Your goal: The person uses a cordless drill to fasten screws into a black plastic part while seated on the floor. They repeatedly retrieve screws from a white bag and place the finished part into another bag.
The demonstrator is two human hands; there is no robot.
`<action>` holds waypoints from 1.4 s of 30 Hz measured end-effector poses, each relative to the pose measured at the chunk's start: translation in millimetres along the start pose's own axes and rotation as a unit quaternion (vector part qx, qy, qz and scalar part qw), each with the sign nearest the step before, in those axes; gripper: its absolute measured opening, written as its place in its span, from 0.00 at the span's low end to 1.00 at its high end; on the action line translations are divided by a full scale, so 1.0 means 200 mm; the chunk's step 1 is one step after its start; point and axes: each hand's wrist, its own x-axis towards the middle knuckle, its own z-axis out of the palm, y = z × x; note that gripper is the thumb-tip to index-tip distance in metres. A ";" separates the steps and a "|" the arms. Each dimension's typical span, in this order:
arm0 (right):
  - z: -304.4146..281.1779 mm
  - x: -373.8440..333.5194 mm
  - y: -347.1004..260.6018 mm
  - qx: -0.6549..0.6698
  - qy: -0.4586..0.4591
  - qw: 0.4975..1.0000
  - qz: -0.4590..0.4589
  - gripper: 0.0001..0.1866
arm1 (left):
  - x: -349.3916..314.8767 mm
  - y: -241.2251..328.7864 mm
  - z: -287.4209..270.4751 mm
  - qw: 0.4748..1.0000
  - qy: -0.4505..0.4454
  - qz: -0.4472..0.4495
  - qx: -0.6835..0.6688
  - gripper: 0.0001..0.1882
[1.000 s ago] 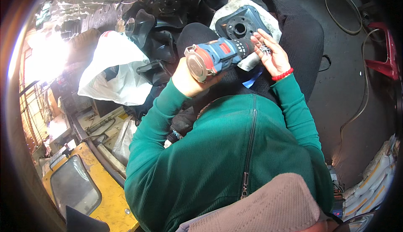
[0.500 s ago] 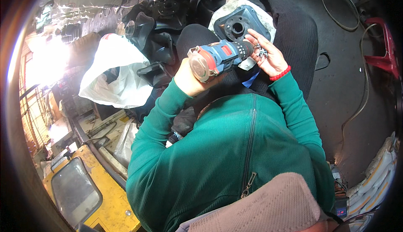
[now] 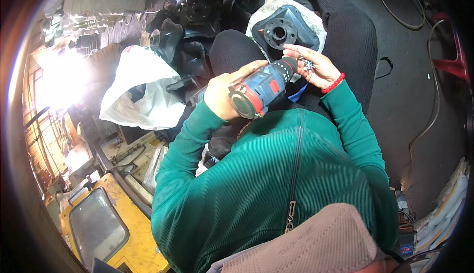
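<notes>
My left hand [image 3: 220, 96] is wrapped round a blue and red cordless drill [image 3: 266, 89], held level over my lap. Its black chuck points away to the right. In the palm of my right hand [image 3: 323, 69], which wears a red bead bracelet, lies a small cluster of silvery screws [image 3: 308, 65]. The fingers of this hand are by the chuck's tip, partly hiding it; whether they touch it I cannot tell. Just beyond, between my knees, rests a black square-flanged part [image 3: 304, 29] with a round holed hub, on a whitish bag [image 3: 276, 2].
Several black moulded parts [image 3: 200, 13] are heaped at the far left, beside an open white plastic bag [image 3: 133, 75]. A yellow machine cover [image 3: 116, 223] with a window stands near left. A cable [image 3: 428, 129] trails over the floor at right, near a red stool [image 3: 452, 68].
The drill's rear end has swung nearer to me and to the right, and my left thumb now shows along its top. My right hand has shifted slightly, still with the screws.
</notes>
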 end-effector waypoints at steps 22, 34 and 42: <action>-0.11 0.22 0.13 -0.274 0.412 0.853 -0.166 0.18 | 0.21 -0.16 -0.04 0.984 0.047 -0.137 -0.099 0.25; -0.14 0.27 0.11 -0.416 0.413 0.798 -0.142 0.21 | 0.44 -0.20 -0.08 0.999 0.001 -0.051 -0.001 0.23; -0.14 0.28 0.11 -0.405 0.412 0.809 -0.109 0.20 | 0.54 -0.16 -0.13 0.991 -0.068 -0.114 0.011 0.20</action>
